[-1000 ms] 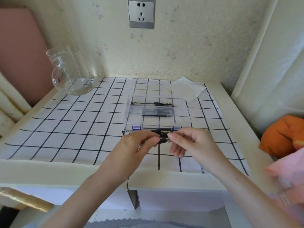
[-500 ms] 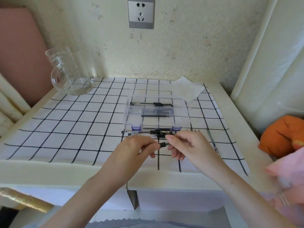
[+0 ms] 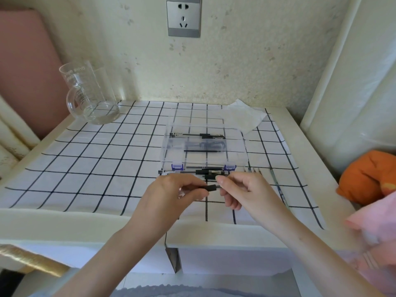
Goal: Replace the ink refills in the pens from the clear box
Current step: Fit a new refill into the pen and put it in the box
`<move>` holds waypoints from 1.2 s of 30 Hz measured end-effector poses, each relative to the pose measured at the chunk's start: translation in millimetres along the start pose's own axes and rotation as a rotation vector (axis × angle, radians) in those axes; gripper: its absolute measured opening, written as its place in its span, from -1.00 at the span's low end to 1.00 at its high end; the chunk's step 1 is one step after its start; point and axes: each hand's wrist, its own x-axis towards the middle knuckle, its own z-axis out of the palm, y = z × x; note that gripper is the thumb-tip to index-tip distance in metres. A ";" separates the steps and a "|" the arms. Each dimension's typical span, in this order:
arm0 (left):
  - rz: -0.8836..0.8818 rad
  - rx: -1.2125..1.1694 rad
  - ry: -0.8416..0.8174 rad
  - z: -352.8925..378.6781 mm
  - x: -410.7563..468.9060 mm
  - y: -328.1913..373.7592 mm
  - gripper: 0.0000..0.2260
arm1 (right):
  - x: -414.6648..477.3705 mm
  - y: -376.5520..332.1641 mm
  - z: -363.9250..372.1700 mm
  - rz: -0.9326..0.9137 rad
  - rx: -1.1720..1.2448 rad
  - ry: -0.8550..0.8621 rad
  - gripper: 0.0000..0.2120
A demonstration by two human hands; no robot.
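Picked up close in, just past the front edge of the counter point(image 3: 64, 219): gripped a black pen point(image 3: 211, 187) in the left hand point(image 3: 171, 194), fingers curled round the barrel, and pinched its right end between thumb and forefinger of the right hand point(image 3: 242, 189). Held it roughly level, just above the checked cloth point(image 3: 85, 168) and in front of the box. Right behind the knuckles, spotted spare pens point(image 3: 205, 172) lying side by side on the cloth, tight against the front wall of the clear box point(image 3: 235, 151), between its two purple latches point(image 3: 177, 167). Off to the right, near the right wrist, made out loose refills point(image 3: 278, 187), thin and pale on the cloth. Inside the box, caught a dark refill point(image 3: 203, 150) lying crosswise in the middle and boxed pens point(image 3: 199, 135) along the back wall; could not tell whether the lid sat shut. Further back, found a crumpled tissue point(image 3: 244, 118) at the box's far right corner and a glass jug point(image 3: 92, 97) standing upright at the far left of the cloth. Finished on the wall behind with a grey socket point(image 3: 183, 17).
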 end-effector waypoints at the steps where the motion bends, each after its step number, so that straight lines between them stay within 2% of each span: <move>1: -0.007 -0.012 0.015 -0.1 -0.2 0.5 -0.93 | 0.5 0.4 0.3 0.003 -0.008 -0.003 -0.68; 6: -0.035 -0.026 0.041 -0.4 -1.0 -1.5 -0.92 | 4.4 1.8 -10.7 0.013 -0.065 0.109 -0.68; 9: -0.047 -0.009 0.056 -1.2 -0.6 -3.7 -0.92 | 4.6 10.0 -20.2 0.006 -0.322 0.158 -0.82; 14: -0.046 0.024 0.051 -0.6 0.6 -5.2 -0.93 | 3.3 19.1 -10.7 0.030 -0.597 0.093 -0.82; 18: -0.051 0.028 0.044 -1.2 0.4 -5.8 -0.92 | 3.9 19.6 -4.6 -0.036 -0.681 0.072 -0.91; 20: -0.056 0.031 0.041 -2.0 0.9 -6.4 -0.92 | 5.5 16.4 -8.7 -0.016 -0.566 0.108 -0.91; 23: -0.058 0.024 0.050 -3.3 1.9 -7.3 -0.92 | 6.1 3.8 -22.0 0.031 -0.136 0.106 -0.89; 25: -0.057 0.016 0.061 -3.6 2.5 -7.6 -0.91 | 4.4 -2.4 -30.2 0.011 0.063 0.093 -0.91; 36: -0.049 -0.025 0.094 -4.1 1.3 -5.0 -0.91 | 4.4 -1.4 -25.4 -0.096 0.151 0.064 -0.88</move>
